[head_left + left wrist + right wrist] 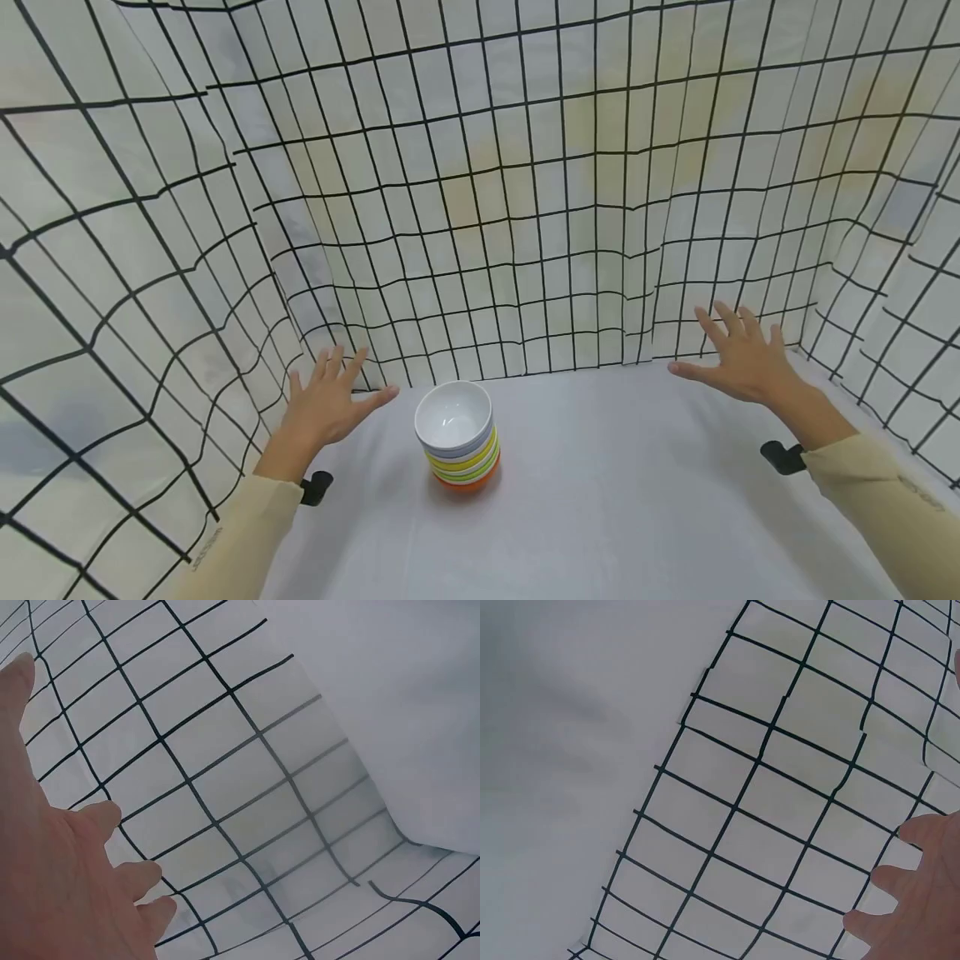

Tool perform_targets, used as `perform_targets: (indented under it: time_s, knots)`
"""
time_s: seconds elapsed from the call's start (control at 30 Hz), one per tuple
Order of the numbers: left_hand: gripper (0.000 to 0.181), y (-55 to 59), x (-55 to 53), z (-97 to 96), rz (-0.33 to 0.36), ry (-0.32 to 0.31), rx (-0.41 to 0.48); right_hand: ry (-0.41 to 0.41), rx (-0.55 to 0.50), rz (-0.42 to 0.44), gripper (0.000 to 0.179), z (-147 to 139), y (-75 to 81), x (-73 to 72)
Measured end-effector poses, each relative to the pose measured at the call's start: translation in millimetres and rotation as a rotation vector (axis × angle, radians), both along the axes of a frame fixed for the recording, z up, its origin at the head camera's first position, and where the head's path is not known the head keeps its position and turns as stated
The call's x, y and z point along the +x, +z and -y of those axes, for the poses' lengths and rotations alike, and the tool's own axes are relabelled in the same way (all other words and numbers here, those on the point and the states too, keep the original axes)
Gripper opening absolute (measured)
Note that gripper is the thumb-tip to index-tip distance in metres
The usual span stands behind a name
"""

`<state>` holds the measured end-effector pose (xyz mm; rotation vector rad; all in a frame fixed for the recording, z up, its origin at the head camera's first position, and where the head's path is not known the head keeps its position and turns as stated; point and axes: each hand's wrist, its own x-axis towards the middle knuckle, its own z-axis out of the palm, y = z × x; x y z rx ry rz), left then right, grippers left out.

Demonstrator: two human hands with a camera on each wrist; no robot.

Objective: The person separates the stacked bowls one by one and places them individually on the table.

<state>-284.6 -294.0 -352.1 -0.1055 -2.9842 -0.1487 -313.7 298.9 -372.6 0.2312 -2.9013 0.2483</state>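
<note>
A stack of nested bowls (454, 419) stands on the white table, left of the middle; the top one is white, with yellow, green and orange rims below. My left hand (325, 407) hovers to the left of the stack, fingers spread, its thumb pointing toward the bowls. Far to the right, my right hand (738, 360) is held over the table with fingers spread and nothing in it. In the left wrist view the left hand (67, 877) shows empty at the left edge. The right hand (915, 892) appears at the right edge of its own wrist view.
White cloth with a black grid (555, 183) hangs as a wall behind and on both sides of the table (600, 500). Small black wrist mounts (782, 457) stick out from both sleeves.
</note>
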Motion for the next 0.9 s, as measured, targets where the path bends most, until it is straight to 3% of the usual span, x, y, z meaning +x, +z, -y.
perform_targets:
  time_s: [0.27, 0.43, 0.63, 0.9]
  knots:
    - [0.104, -6.9, 33.7, -5.6, -0.036, -0.025, 0.021, 0.047, 0.039, -0.023, 0.112, 16, -2.6, 21.1]
    - [0.103, -14.8, 49.8, -12.8, -0.066, -0.091, 0.09, 0.106, -0.014, -0.003, 0.108, 31, -6.7, 37.4]
    - [0.111, -30.4, 62.3, -20.2, -0.06, -0.141, 0.317, 0.214, -0.145, 0.039, 0.113, 61, -12.3, 50.0]
    - [0.107, -71.8, 61.0, -32.3, -0.021, -0.123, 0.613, 0.323, -0.369, 0.113, 0.106, 107, -21.9, 55.4]
